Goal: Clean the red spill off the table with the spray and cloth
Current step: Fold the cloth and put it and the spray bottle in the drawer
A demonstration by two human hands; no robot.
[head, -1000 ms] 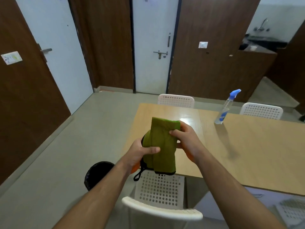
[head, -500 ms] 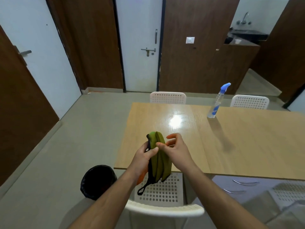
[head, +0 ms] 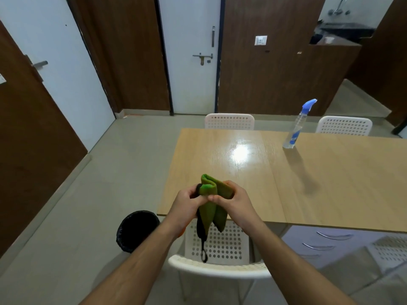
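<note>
Since half a second before, my hands had folded the green cloth (head: 212, 201) tighter, its top now doubled over into a thick fold where earlier it stood as a narrow upright bundle. My left hand (head: 187, 205) gripped the cloth from the 9 o'clock side, fingers curled round it and round a black strap (head: 202, 236) that dangled below with a loop at its end. My right hand (head: 234, 202) held the cloth from the 3 o'clock side, thumb pressed across the front, the two thumbs meeting. I held the cloth in the air over the near edge of the wooden table (head: 319, 183), above a white perforated chair (head: 220, 249).

At 2 o'clock from my hands the spray bottle (head: 297, 126) stood upright on the table, well apart from the cloth; it was clear with a blue trigger head and a blue label whose writing was too small to read. I could not tell how much liquid it held. At 8 o'clock a black bin (head: 137, 233) stood on the floor, its inside too dark to make out. Glare shone on the tabletop at 12 o'clock
</note>
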